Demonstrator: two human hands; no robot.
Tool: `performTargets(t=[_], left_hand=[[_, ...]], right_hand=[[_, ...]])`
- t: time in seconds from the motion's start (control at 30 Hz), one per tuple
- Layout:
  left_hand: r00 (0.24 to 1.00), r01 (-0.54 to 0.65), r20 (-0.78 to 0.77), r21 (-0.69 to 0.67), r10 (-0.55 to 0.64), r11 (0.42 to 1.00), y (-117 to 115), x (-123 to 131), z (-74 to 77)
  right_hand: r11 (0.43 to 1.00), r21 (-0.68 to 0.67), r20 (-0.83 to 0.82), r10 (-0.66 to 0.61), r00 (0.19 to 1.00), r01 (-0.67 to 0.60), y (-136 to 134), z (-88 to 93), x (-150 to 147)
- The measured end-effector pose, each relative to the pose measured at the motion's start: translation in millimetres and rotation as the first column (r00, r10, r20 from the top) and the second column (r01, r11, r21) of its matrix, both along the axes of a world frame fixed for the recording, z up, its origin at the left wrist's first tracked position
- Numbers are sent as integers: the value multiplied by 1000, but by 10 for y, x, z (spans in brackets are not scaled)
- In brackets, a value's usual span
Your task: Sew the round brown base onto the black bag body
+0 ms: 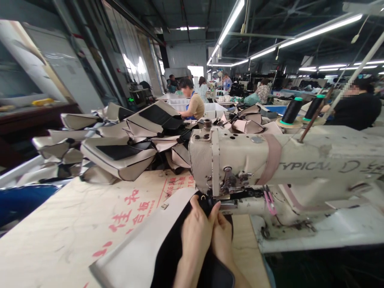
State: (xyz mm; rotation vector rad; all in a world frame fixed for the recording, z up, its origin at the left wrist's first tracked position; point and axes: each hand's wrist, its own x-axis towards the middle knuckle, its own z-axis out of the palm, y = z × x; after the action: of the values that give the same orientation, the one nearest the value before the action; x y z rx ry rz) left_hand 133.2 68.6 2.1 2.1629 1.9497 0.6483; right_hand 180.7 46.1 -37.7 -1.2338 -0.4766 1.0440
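A bag piece (168, 240) with a white panel and a black panel lies across the plywood tabletop, its far end at the sewing machine (237, 156). A small metal fitting (164, 207) shows on the white panel. My left hand (196, 230) is closed on the black part, index finger reaching forward beside the needle area. Close against it, my right hand (222, 236) has its fingers curled round the black material, just below the presser foot. The needle and the exact edge under the foot are hard to make out. My hands partly hide the black material.
Several beige and black bags (120, 156) are heaped behind the plywood tabletop (54, 232). Black thread cones (291, 111) stand on the machine's far side. Pink-handled snips (269, 201) hang at the machine's arm. Beyond, a person (195, 104) sits working; others are farther back.
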Motion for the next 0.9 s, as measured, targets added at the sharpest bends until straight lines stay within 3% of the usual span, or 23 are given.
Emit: performTargets(t=[0.07, 0.13, 0.27, 0.47, 0.63, 0.9], left_hand=[[994, 17, -108, 8, -16, 1000, 34, -13, 37], [994, 31, -101, -4, -31, 1000, 55, -53, 35], [980, 64, 190, -71, -50, 995, 115, -131, -42], [863, 106, 503, -67, -58, 992, 217, -197, -168], [836, 125, 545, -79, -62, 989, 270, -223, -194], [804, 134, 590, -56, -75, 989, 268, -200, -191]], right_hand=[[999, 5, -122, 42, 992, -42, 20, -33, -6], [999, 30, -164, 43, 986, -39, 38, -74, -17], [1000, 26, -124, 21, 992, -18, 49, -124, -37], [999, -39, 88, 4, 996, -1, 44, -8, -14], [999, -42, 150, -4, 989, 10, 50, 51, -2], [1000, -22, 180, 18, 984, -14, 69, -72, 16]])
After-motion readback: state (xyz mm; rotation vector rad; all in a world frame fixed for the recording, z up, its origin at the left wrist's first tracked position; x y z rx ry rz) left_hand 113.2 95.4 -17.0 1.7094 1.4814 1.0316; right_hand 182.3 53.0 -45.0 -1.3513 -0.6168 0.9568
